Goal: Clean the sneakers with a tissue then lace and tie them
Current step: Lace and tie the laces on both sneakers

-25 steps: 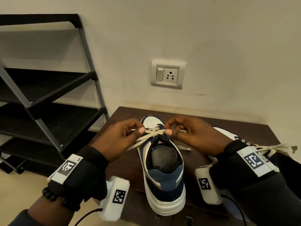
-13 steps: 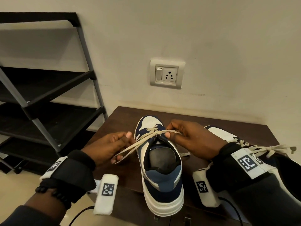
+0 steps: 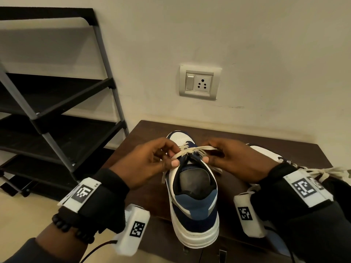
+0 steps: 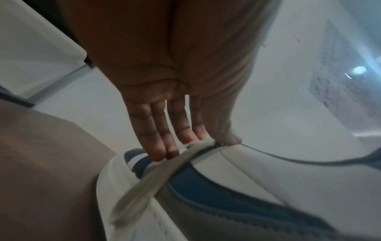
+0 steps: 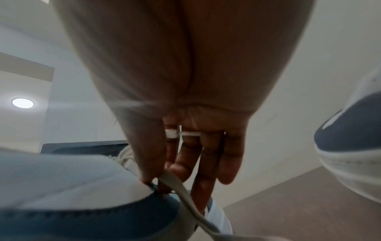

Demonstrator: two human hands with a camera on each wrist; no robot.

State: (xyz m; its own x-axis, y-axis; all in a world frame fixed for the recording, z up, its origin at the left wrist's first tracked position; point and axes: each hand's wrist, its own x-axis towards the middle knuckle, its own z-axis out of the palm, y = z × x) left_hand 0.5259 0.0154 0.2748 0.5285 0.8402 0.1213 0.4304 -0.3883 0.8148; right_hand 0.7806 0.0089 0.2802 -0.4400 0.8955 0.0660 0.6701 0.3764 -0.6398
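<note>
A white and navy sneaker (image 3: 193, 207) stands heel toward me on the dark wooden table (image 3: 148, 133). Its cream lace (image 3: 191, 149) crosses over the tongue. My left hand (image 3: 152, 162) pinches one lace end (image 4: 164, 164) at the sneaker's left side (image 4: 237, 187). My right hand (image 3: 226, 160) pinches the other lace end (image 5: 181, 190) at the sneaker's right side (image 5: 72, 187). A second sneaker (image 3: 266, 152) with a tied lace (image 3: 330, 171) lies behind my right wrist, also seen in the right wrist view (image 5: 354, 143).
A black shoe rack (image 3: 57, 114) with grey posts stands to the left on the beige floor (image 3: 28, 215). A wall socket and switch plate (image 3: 199, 82) sits above the table. The wall runs close behind the table's far edge.
My left hand, which had pulled its lace end out to the left half a second ago, has come back in to the tongue. The right hand has stayed at the knot.
</note>
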